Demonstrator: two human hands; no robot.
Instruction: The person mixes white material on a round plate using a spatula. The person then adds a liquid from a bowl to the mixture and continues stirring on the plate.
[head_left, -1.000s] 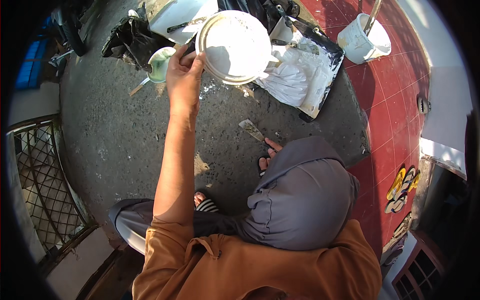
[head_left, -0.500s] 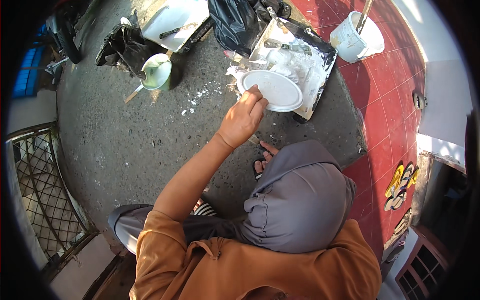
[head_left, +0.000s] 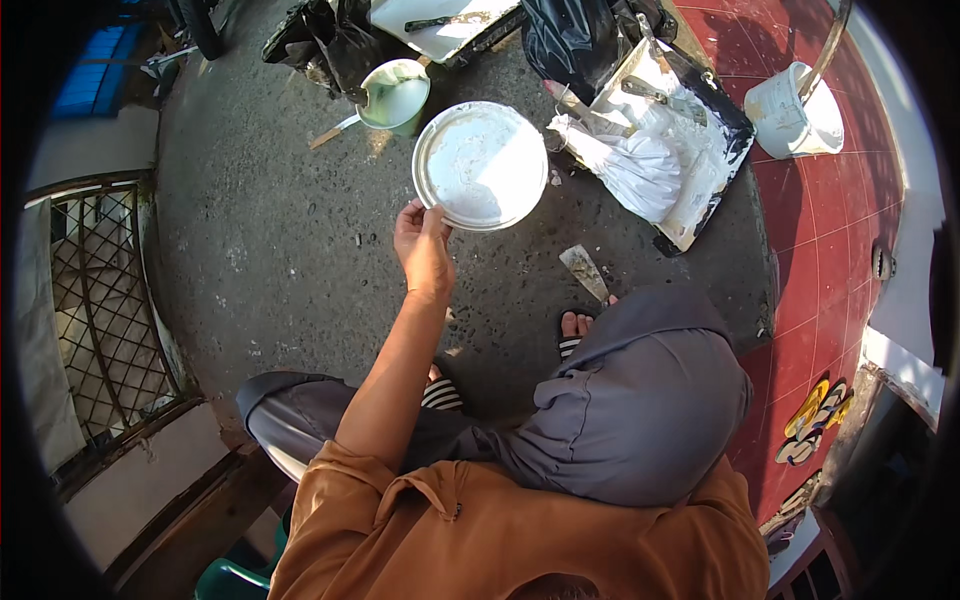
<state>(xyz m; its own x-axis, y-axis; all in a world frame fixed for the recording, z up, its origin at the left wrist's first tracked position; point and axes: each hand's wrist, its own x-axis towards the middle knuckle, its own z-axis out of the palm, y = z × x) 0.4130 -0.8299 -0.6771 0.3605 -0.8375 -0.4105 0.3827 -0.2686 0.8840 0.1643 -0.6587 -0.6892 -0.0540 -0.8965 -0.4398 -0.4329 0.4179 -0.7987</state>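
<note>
A person's left hand (head_left: pixel 424 245) pinches the rim of a round white paint-coated lid (head_left: pixel 481 165), holding it above the grey concrete ground (head_left: pixel 270 220) between a green cup (head_left: pixel 394 96) and a paint-smeared tray (head_left: pixel 690 150). A putty knife (head_left: pixel 585 270) lies near their sandalled foot (head_left: pixel 572 330). The right hand is out of sight.

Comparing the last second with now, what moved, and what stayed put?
The left hand kept its grip on the round white lid throughout. It carried the lid right, over the paint tray, half a second ago, then brought it back left, where it is now held above the concrete near the green cup. The putty knife, white bucket and tray stayed put. The right hand is out of view.
</note>
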